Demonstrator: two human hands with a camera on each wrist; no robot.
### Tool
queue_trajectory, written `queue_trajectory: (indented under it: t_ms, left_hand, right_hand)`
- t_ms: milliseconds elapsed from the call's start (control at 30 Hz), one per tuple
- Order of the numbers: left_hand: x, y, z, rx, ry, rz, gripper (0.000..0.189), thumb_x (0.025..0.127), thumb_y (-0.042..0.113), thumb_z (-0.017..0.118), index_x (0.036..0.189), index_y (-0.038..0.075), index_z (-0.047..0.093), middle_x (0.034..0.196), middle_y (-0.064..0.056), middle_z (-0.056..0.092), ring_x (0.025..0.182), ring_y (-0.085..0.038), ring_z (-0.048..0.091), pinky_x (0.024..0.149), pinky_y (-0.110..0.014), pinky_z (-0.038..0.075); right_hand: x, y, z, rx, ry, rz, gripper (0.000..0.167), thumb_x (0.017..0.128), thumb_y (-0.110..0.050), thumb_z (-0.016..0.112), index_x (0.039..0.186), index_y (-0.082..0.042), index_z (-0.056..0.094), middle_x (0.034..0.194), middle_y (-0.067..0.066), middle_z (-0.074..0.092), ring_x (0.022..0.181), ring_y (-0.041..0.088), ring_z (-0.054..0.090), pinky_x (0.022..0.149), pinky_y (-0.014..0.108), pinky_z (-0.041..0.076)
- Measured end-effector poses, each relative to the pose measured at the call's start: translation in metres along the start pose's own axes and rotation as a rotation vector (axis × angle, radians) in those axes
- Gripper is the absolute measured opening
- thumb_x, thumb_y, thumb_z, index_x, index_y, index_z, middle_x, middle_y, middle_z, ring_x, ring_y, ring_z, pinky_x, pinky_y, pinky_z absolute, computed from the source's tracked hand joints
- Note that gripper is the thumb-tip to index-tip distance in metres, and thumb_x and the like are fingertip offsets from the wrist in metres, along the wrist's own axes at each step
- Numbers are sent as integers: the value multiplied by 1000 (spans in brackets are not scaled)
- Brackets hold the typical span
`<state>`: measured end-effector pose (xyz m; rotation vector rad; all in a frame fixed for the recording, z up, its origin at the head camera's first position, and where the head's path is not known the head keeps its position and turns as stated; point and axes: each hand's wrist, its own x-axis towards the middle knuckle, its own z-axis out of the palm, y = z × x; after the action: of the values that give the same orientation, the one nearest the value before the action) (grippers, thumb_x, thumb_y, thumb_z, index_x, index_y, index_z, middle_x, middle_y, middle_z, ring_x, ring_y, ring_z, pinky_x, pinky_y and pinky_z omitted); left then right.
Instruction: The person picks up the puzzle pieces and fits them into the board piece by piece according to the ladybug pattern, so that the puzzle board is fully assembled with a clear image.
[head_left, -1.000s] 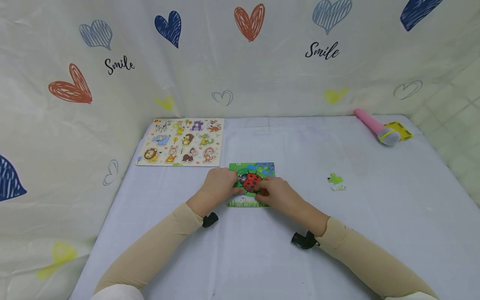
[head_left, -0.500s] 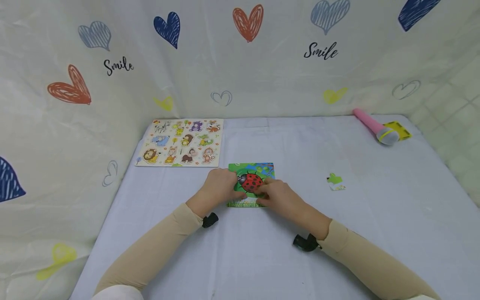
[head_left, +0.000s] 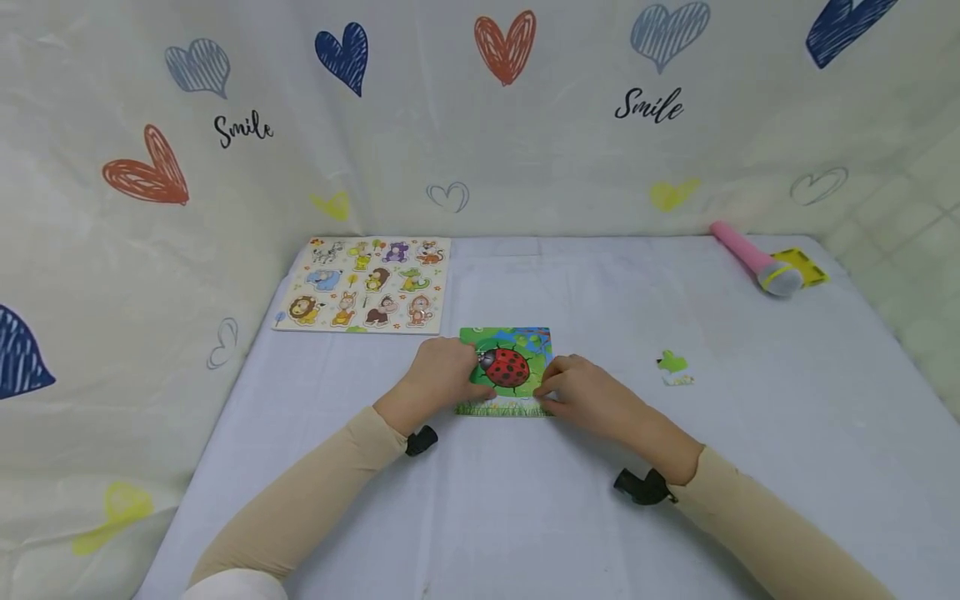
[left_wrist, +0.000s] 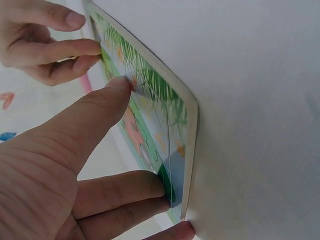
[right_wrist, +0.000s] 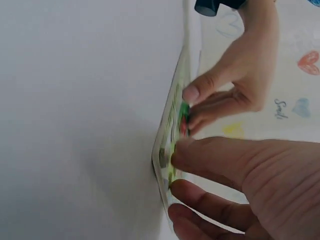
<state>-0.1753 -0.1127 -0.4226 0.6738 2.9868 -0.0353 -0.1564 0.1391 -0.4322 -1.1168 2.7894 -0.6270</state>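
A small square jigsaw puzzle with a red ladybug on green lies flat at the table's middle. My left hand rests at its left side; the left wrist view shows the thumb on the picture and the other fingertips at the edge. My right hand is at the puzzle's right side, thumb and fingertips touching its lower right part. In the right wrist view its thumb covers some of the picture. A loose green-and-white puzzle piece lies apart to the right.
An animal puzzle board lies at the back left. At the back right a pink toy microphone lies against a yellow tray-like object. A white curtain printed with hearts hangs behind the table.
My right hand has slid rightward off the ladybug to the puzzle's right edge, uncovering the ladybug's right side. My left hand stays at the left side.
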Motion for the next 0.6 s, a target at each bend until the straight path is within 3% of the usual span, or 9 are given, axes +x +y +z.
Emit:
queue_trajectory:
  t_ms: [267,467,600]
  left_hand:
    - [1,0,0,6,-8,2,57,81,69,77,62,17,61,57,6,53,52,-10,42,44,-28,34]
    - [1,1,-1,6,-27,-12,57,81,69,77,64,17,62,58,6,53,53,-11,42,45,-28,35]
    - [1,2,-1,4,-38,-18,57,81,69,77,64,17,61,58,6,52,53,-11,42,45,-28,35]
  right_hand:
    - [-23,25,-29,-149,-33,175,30,88,-11,80,118,-11,78,116,13,69,113,39,62,97,53,53]
    - [-46,46,-53,-263,-117,303,42,87,-6,78,129,-9,72,125,23,64,113,50,60,92,62,52]
    - [-65,62,-62,-260,-165,377,50,86,1,71,135,-6,66,130,29,60,111,56,57,84,64,52]
